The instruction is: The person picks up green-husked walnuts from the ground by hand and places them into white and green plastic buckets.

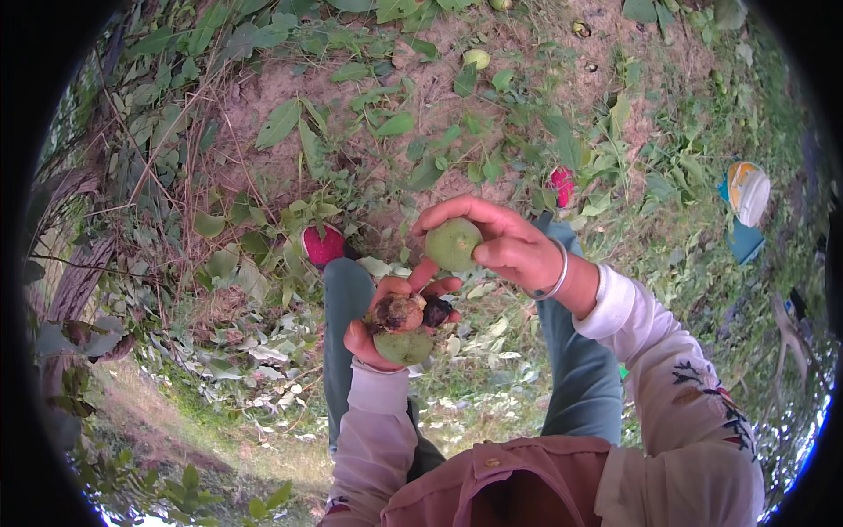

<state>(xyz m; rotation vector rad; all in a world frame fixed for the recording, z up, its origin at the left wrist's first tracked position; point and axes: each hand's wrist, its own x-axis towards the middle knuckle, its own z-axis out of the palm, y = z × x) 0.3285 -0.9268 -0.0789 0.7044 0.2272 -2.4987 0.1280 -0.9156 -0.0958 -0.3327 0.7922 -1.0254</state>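
My right hand pinches a round green walnut, still in its husk, between thumb and fingers. Just below and to the left, my left hand is curled around several nuts. In it are another green-husked walnut, a brown walnut with dark, rotting patches, and a blackened one by the fingertips. The right hand's walnut is held above these, apart from them. Parts of the left palm are hidden beneath the nuts.
My red shoes stand among leafy weeds. A pale green fruit lies on bare soil farther ahead. To the right is a white and yellow item with blue-green parts. A woody trunk rises at the left.
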